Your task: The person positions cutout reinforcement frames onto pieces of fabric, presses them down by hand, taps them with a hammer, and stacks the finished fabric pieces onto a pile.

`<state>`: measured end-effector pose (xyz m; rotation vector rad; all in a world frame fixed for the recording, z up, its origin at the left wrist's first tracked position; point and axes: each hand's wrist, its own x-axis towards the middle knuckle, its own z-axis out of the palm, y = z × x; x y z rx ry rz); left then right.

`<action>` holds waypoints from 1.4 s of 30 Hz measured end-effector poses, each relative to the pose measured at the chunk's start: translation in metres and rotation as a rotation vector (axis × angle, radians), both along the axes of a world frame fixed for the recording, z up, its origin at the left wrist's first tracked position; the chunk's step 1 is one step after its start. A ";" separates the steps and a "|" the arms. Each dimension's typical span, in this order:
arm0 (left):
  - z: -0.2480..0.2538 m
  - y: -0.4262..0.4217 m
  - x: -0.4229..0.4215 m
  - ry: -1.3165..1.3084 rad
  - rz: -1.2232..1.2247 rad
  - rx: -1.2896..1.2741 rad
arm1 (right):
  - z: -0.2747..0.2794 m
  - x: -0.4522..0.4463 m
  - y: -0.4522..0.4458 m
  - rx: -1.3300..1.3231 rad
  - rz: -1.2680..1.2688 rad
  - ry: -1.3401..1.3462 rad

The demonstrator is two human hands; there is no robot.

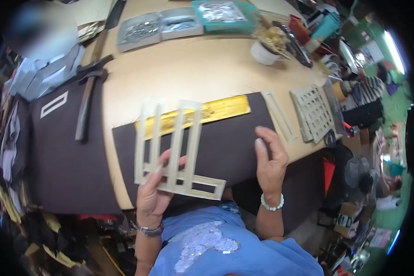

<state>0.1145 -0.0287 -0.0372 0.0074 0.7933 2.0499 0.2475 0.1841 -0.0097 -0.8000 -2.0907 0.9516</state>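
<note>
My left hand (pixel 154 194) is closed on several cream slotted strips (pixel 193 152), long narrow rectangular frames. Most of them stand up in a fan above the fingers, and one sticks out sideways to the right. Behind them, a yellow strip (pixel 225 109) lies along the far edge of a dark brown sheet (pixel 225 142). My right hand (pixel 271 161) hovers by the sheet's right side, thumb and curled fingers apart, holding nothing. Another cream slotted strip (pixel 279 116) lies on the table beyond it.
A stack of slotted grid panels (pixel 312 112) sits at the table's right edge. Grey trays (pixel 140 32) of small metal parts and a teal basket (pixel 225 18) stand at the back, near a white pot (pixel 263 54). A hammer (pixel 86 103) and a white frame (pixel 54 105) lie left.
</note>
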 end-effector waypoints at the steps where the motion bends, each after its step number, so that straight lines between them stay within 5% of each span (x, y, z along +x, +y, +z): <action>1: 0.006 0.002 -0.001 0.009 -0.048 -0.014 | 0.002 -0.007 -0.011 -0.149 0.116 0.038; 6: 0.024 0.004 0.000 0.158 -0.297 -0.105 | 0.003 -0.042 -0.027 -0.764 0.359 0.342; 15: 0.013 0.011 0.000 0.096 -0.002 -0.145 | 0.011 -0.029 -0.016 -0.673 0.269 0.256; 26: 0.013 -0.008 -0.027 0.095 0.621 -0.161 | 0.002 0.043 0.035 -0.614 -0.146 0.524; 30: 0.006 -0.016 -0.027 0.133 0.537 -0.174 | -0.017 0.054 0.073 -0.414 -0.400 0.546; 34: 0.007 -0.008 -0.012 0.168 0.253 -0.205 | -0.025 0.049 0.077 0.467 -0.603 -0.302; 38: 0.014 0.004 -0.001 0.190 -0.165 -0.138 | -0.008 0.010 0.024 -0.232 -0.088 0.132; 42: 0.019 0.011 0.004 0.116 -0.379 -0.045 | -0.003 -0.025 -0.008 -0.724 0.344 0.183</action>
